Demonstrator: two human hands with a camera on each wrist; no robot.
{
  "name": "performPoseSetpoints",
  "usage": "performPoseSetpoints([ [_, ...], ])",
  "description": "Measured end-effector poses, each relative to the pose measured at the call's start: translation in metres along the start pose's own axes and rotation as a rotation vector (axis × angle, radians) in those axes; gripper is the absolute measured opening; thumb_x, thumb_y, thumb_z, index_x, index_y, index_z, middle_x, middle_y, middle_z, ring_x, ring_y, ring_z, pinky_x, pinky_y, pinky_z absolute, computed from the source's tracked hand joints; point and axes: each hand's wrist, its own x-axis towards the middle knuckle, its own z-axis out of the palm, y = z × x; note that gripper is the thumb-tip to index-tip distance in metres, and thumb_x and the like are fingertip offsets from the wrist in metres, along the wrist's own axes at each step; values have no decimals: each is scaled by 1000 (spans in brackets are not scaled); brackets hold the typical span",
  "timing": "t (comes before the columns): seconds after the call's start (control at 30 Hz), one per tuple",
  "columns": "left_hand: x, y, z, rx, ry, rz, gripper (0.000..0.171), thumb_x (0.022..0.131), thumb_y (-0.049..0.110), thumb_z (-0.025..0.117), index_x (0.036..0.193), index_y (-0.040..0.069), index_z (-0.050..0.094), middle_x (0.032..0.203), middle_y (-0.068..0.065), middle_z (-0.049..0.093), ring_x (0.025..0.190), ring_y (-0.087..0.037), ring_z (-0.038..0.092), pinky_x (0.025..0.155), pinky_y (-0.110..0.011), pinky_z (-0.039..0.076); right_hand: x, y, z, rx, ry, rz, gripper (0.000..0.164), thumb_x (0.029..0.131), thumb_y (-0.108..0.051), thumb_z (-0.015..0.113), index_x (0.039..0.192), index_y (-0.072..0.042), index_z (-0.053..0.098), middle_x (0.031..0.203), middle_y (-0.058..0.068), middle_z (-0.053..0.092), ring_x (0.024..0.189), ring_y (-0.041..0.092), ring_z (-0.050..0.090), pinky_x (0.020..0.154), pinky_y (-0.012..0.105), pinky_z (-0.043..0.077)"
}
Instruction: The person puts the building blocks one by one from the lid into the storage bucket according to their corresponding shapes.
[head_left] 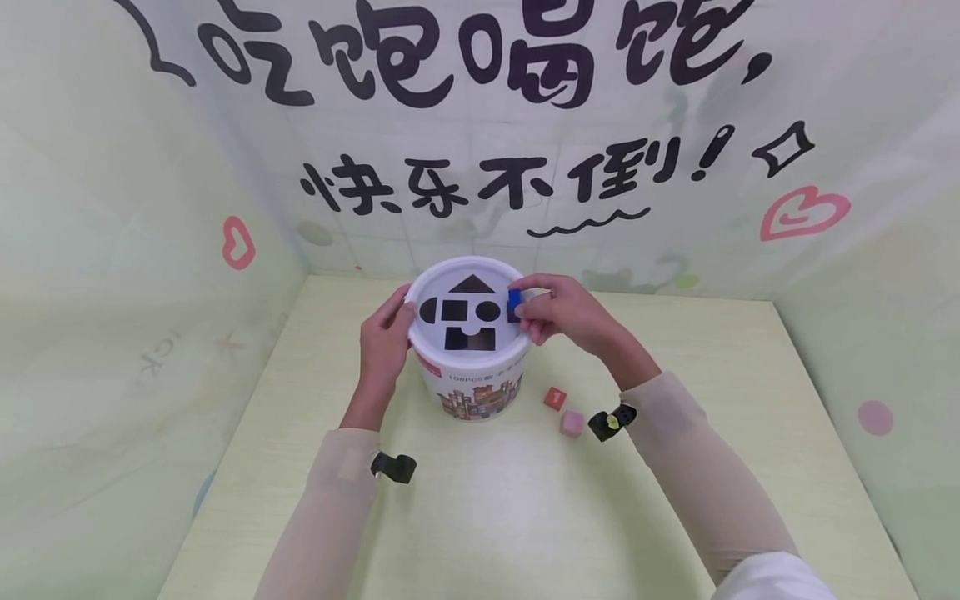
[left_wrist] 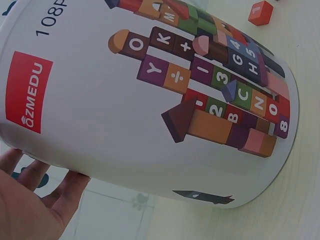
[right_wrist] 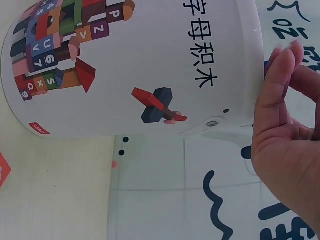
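A white round bucket (head_left: 480, 379) printed with pictures of toy blocks stands upright on the table. Its white lid (head_left: 435, 335) has several dark cut-outs, among them a triangle, a half circle, a square and a circle. My left hand (head_left: 386, 340) holds the bucket at its left side near the rim; bent fingers (left_wrist: 70, 197) lie against the wall in the left wrist view. Between thumb and fingers, my right hand (head_left: 564, 310) pinches a small blue block (head_left: 514, 297) over a cut-out at the lid's right edge. In the right wrist view, the fingers mostly hide this block.
A red cube (head_left: 555, 397) marked with a white 1 and a pink cube (head_left: 572, 423) lie on the table (head_left: 480, 508), right of the bucket. Behind the table hangs a pale sheet (head_left: 450, 233) with large dark writing. Similar sheets flank both sides.
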Motion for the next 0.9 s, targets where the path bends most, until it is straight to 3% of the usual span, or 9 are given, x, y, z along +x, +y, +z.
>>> performPoseSetpoints([
  [0.37, 0, 0, 0, -12, 4, 2, 38, 97, 35, 55, 135, 30, 59, 135, -1, 60, 112, -24, 64, 83, -27, 59, -3, 6, -4, 263, -53, -1, 41, 95, -3, 58, 135, 0, 49, 70, 7, 66, 51, 13, 58, 51, 23, 56],
  [0.9, 0, 0, 0, -9, 5, 6, 38, 97, 35, 55, 135, 30, 59, 134, -1, 60, 112, -25, 64, 83, -27, 59, -6, 5, 4, 365, -61, 11, 41, 95, -1, 55, 135, 1, 45, 71, 6, 67, 50, 12, 57, 50, 21, 54],
])
